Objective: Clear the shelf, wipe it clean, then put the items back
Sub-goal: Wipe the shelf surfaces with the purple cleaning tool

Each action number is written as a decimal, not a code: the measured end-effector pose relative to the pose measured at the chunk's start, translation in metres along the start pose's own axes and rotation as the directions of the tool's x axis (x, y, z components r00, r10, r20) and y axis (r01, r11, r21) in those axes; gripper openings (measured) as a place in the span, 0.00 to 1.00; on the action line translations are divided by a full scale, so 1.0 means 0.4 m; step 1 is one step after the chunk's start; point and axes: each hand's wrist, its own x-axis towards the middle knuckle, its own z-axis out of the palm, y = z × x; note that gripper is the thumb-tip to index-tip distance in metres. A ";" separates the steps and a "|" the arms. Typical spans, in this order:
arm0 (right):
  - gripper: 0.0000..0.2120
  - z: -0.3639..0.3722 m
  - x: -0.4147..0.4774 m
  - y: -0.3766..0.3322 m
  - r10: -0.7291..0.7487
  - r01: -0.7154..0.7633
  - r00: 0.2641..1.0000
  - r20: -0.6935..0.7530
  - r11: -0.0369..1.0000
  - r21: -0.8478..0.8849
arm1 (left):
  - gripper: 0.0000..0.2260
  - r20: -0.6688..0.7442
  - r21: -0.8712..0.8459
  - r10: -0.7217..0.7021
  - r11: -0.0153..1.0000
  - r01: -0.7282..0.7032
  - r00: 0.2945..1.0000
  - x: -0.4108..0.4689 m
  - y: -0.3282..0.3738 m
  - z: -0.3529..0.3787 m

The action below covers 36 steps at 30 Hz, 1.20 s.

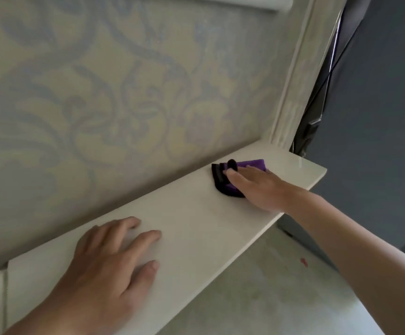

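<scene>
A pale, glossy shelf [196, 213] is seen running from the lower left up toward the right, set against a wall [99, 93] papered in a faded floral scroll pattern. Toward the far right end of the shelf a cloth [222, 183] – purple with black parts – is laid flat on the surface, close to the back edge where shelf and wall meet. The cloth is pressed down by the right hand [259, 187], whose fingers [239, 176] are held straight and close together across the top of it; nothing is gripped, the palm and fingers simply lie on the fabric, and part of the cloth is hidden beneath them. The right forearm is stretched out across the front edge of the shelf from the lower right. The left hand [114, 257] is rested palm down on the near left part of the shelf, well apart from the cloth, its fingers [148, 235] relaxed and slightly spread, holding nothing. At the right end of the shelf a pale moulded trim [291, 93] is seen rising along the wall's corner, and beside it a dark grey panel [378, 117] – what it belongs to cannot be told. Below the shelf a light floor [269, 286] is visible, marked by a small red spot [303, 261].
</scene>
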 end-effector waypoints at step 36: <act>0.33 -0.072 0.235 0.238 0.056 -0.098 0.984 -0.167 0.961 -0.259 | 0.20 -0.098 -0.062 0.029 0.997 -0.035 0.995 -0.007 -0.003 0.016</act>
